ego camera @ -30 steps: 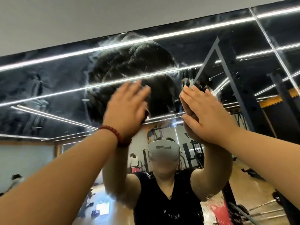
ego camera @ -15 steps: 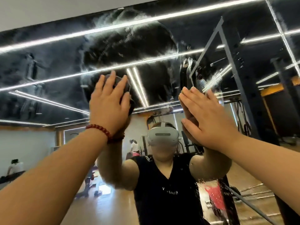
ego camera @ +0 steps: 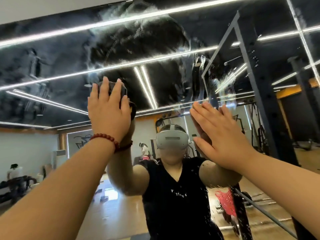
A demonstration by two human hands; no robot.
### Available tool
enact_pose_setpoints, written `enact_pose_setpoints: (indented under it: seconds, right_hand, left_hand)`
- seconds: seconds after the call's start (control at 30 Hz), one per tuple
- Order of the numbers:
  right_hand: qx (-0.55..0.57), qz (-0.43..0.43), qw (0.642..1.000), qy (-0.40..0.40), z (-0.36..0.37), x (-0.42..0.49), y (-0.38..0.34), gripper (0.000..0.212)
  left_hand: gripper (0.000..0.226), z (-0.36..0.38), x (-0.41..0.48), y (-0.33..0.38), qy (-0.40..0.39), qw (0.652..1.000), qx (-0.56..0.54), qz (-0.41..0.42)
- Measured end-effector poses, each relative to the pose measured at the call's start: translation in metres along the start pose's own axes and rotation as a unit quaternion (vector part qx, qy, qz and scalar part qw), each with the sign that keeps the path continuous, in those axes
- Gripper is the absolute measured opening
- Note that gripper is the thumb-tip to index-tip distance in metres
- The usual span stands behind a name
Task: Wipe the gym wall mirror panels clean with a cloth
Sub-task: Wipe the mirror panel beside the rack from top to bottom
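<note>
Head view: my left hand (ego camera: 108, 108) presses the dark cloth (ego camera: 123, 91) flat on the mirror (ego camera: 52, 70); right hand (ego camera: 223, 134), fingers straight, braces beside it. Smears above the cloth remain, so I judge much is left.

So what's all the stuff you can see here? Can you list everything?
mirror: one, smeared with whitish streaks, fills the wall ahead
cloth: one, dark grey, pressed on the mirror under the left hand
wall strip: one, pale grey, above the mirror
droplets: a patch, clear, on the glass above the right hand
bracelet: one, red beads, on the left wrist
left hand: one, flat on the cloth, fingers straight
right hand: one, flat against the mirror, holding nothing
</note>
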State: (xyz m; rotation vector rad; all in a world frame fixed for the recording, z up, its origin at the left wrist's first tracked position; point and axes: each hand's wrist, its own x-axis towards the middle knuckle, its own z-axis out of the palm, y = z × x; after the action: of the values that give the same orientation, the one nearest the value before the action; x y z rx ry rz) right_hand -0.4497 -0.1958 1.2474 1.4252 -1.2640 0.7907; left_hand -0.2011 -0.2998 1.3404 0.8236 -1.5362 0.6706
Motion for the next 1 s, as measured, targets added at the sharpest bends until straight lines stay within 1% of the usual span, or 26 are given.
enact_pose_setpoints:
  seconds: [0.03, 0.07, 0.13, 0.2, 0.23, 0.27, 0.3, 0.33, 0.37, 0.43, 0.47, 0.5, 0.53, 0.57, 0.6, 0.63, 0.67, 0.7, 0.73, 0.77, 0.8, 0.83, 0.9, 0.93, 0.97, 1.0]
  right_hand:
    - [-0.003, 0.004, 1.0, 0.001, 0.002, -0.004, -0.003, 0.069]
    - [-0.006, 0.007, 1.0, 0.002, 0.004, -0.008, -0.006, 0.07]
    - [-0.01, 0.017, 1.0, 0.002, 0.006, -0.012, -0.01, 0.07]
    - [-0.009, 0.026, 1.0, -0.006, 0.005, -0.012, -0.012, 0.071]
    - [-0.009, 0.03, 0.999, -0.014, 0.005, -0.012, -0.012, 0.071]
    - [-0.009, 0.032, 0.999, -0.021, 0.004, -0.013, -0.013, 0.072]
    - [-0.009, 0.033, 0.999, -0.027, 0.004, -0.014, -0.014, 0.072]
    - [-0.008, 0.033, 0.999, -0.032, 0.003, -0.014, -0.015, 0.073]
    - [-0.006, 0.032, 0.999, -0.037, 0.003, -0.015, -0.015, 0.074]
    - [0.0, 0.031, 0.999, -0.039, 0.004, -0.019, -0.017, 0.074]
    - [0.004, 0.031, 0.999, -0.036, 0.005, -0.021, -0.018, 0.073]
    - [0.009, 0.034, 0.999, -0.031, 0.006, -0.022, -0.02, 0.073]
    - [0.014, 0.038, 0.999, -0.025, 0.007, -0.024, -0.021, 0.073]
    - [0.021, 0.042, 0.999, -0.02, 0.007, -0.025, -0.023, 0.072]
    - [0.031, 0.045, 0.998, -0.016, 0.007, -0.026, -0.024, 0.072]
    - [0.047, 0.047, 0.998, -0.013, 0.006, -0.029, -0.026, 0.07]
    - [0.068, 0.048, 0.997, -0.011, 0.005, -0.032, -0.027, 0.069]
    - [0.086, 0.047, 0.995, -0.013, 0.005, -0.037, -0.028, 0.067]
    - [0.099, 0.043, 0.994, -0.018, 0.006, -0.043, -0.028, 0.065]
    - [0.103, 0.036, 0.994, -0.023, 0.006, -0.049, -0.028, 0.063]
    - [0.102, 0.03, 0.994, -0.025, 0.006, -0.054, -0.027, 0.062]
    - [0.097, 0.024, 0.995, -0.028, 0.007, -0.058, -0.026, 0.061]
    - [0.093, 0.022, 0.995, -0.032, 0.007, -0.062, -0.027, 0.059]
    - [0.097, 0.027, 0.994, -0.031, 0.006, -0.062, -0.027, 0.058]
    - [0.102, 0.032, 0.994, -0.029, 0.006, -0.063, -0.028, 0.058]
    - [0.105, 0.036, 0.993, -0.03, 0.006, -0.065, -0.029, 0.057]
  left_hand:
    - [0.051, 0.001, -0.005, 0.002, 0.006, 1.0, -0.001, -0.022]
    - [0.051, 0.006, -0.016, 0.01, 0.014, 1.0, 0.011, -0.005]
    - [0.052, 0.018, -0.052, 0.033, 0.016, 0.993, 0.026, 0.113]
    - [0.053, 0.028, -0.093, 0.046, -0.023, 0.969, 0.026, 0.245]
    - [0.052, 0.03, -0.105, 0.046, -0.044, 0.956, 0.033, 0.289]
    - [0.051, 0.029, -0.107, 0.042, -0.057, 0.948, 0.038, 0.311]
    - [0.051, 0.028, -0.1, 0.036, -0.055, 0.948, 0.038, 0.311]
    - [0.051, 0.026, -0.09, 0.03, -0.039, 0.957, 0.033, 0.287]
    - [0.05, 0.022, -0.077, 0.024, -0.027, 0.973, 0.022, 0.229]
    - [0.047, 0.011, -0.051, 0.008, -0.011, 0.998, -0.012, 0.056]
    - [0.048, 0.008, -0.045, 0.002, -0.002, 0.999, -0.025, -0.024]
    - [0.049, 0.009, -0.045, 0.003, 0.01, 0.997, -0.028, -0.074]
    - [0.05, 0.012, -0.052, 0.01, 0.022, 0.995, -0.025, -0.089]
    - [0.05, 0.017, -0.065, 0.022, 0.029, 0.997, -0.022, -0.067]
    - [0.05, 0.022, -0.083, 0.035, 0.028, 0.999, -0.022, -0.011]
    - [0.051, 0.029, -0.104, 0.047, 0.012, 0.997, -0.021, 0.072]
    - [0.052, 0.035, -0.126, 0.057, -0.017, 0.986, -0.016, 0.168]
    - [0.052, 0.037, -0.144, 0.061, -0.046, 0.968, -0.009, 0.245]
    - [0.052, 0.039, -0.154, 0.06, -0.064, 0.956, -0.005, 0.287]
    - [0.051, 0.038, -0.154, 0.056, -0.068, 0.953, -0.006, 0.296]
    - [0.05, 0.036, -0.147, 0.053, -0.056, 0.959, -0.014, 0.278]
    - [0.05, 0.034, -0.136, 0.05, -0.039, 0.972, -0.023, 0.229]
    - [0.048, 0.028, -0.107, 0.043, -0.007, 0.997, -0.045, 0.069]
    - [0.048, 0.028, -0.094, 0.041, 0.01, 0.998, -0.062, 0.002]
    - [0.048, 0.029, -0.09, 0.044, 0.022, 0.997, -0.07, -0.032]
    - [0.048, 0.031, -0.094, 0.051, 0.029, 0.997, -0.067, -0.026]
